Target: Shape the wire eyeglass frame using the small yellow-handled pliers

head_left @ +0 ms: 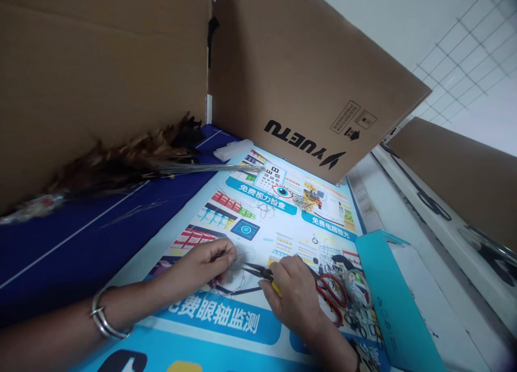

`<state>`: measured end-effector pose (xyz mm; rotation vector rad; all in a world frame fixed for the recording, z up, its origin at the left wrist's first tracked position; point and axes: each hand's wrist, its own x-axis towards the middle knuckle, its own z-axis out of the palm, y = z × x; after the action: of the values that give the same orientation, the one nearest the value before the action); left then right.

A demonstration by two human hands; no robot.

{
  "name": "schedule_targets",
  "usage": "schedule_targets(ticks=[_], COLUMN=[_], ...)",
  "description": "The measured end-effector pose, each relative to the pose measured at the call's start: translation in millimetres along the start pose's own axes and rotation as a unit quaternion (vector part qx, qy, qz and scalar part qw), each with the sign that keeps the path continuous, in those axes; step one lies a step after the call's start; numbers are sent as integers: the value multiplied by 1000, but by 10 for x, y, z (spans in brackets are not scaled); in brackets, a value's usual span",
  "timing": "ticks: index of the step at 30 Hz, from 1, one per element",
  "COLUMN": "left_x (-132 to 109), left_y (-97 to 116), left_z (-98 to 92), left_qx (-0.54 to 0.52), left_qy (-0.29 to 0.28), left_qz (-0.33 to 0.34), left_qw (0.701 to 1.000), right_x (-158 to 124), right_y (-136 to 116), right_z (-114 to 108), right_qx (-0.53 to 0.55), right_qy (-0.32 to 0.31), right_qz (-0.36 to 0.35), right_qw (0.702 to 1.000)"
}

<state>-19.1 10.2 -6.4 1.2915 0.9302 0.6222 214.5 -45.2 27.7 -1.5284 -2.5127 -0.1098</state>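
My left hand point(214, 261) pinches a small bundle of thin clear strands or wire point(241, 256), too fine to make out exactly. In my right hand point(294, 291) is a pair of needle-nose pliers point(262, 272) with yellow grips. The dark jaws point left, close to the strands at my left fingertips; whether they touch cannot be told. Beside my right hand lie red-handled scissors point(333, 296), partly hidden by the hand. A clear tape roll point(358, 288) and several small rings point(365, 321) sit right of the scissors.
Brown feathers point(133, 156) and a bundle of thin wires point(210, 168) lie at the left rear. Cardboard panels point(283, 65) stand behind the printed poster mat point(226, 334). A teal box point(398, 307) is at the right. Small wire pieces point(302, 201) rest on the mat.
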Motion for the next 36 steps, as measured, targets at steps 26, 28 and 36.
schedule_targets(ticks=[26,28,36], left_x=[-13,-18,-29], left_y=[58,69,86], left_z=[23,26,14], left_qx=[-42,-40,-44], left_qy=[7,3,2], left_qz=[-2,-7,0], left_qw=[999,999,999], right_x=[-17,-25,-58], right_y=[-174,-178,-153], right_z=[-104,-80,-35], right_qx=[-75,-89,-26], right_qy=[4,12,29], right_qz=[-39,-43,-7], right_qw=[996,995,999])
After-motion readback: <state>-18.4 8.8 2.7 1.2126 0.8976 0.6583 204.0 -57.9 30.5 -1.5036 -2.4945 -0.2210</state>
